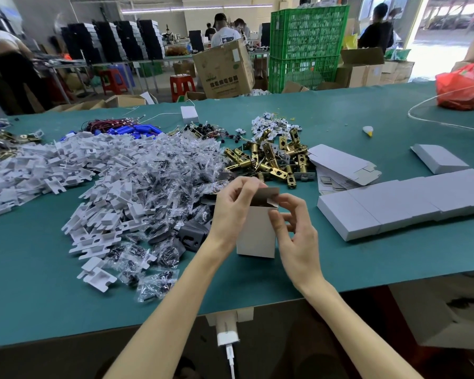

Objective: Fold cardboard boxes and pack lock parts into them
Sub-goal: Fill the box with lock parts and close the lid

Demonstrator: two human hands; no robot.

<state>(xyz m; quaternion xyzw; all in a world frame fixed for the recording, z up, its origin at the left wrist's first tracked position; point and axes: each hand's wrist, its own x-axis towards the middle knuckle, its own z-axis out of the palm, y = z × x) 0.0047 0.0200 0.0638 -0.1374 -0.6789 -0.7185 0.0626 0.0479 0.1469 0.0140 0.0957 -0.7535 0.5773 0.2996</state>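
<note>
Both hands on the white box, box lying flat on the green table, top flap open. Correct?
Wrong on one point: the head view shows the white box standing upright on the green table, not lying flat. The rest holds: left hand and right hand both hold it, and its top flap is open.

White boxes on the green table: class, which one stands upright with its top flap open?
The box gripped by the left hand and right hand. The boxes in the row to its right lie flat and closed.

My left hand (231, 214): bare, slim fingers, short nails
My right hand (298, 239): bare, same short nails
My forearms (175, 305): bare, slender
</note>
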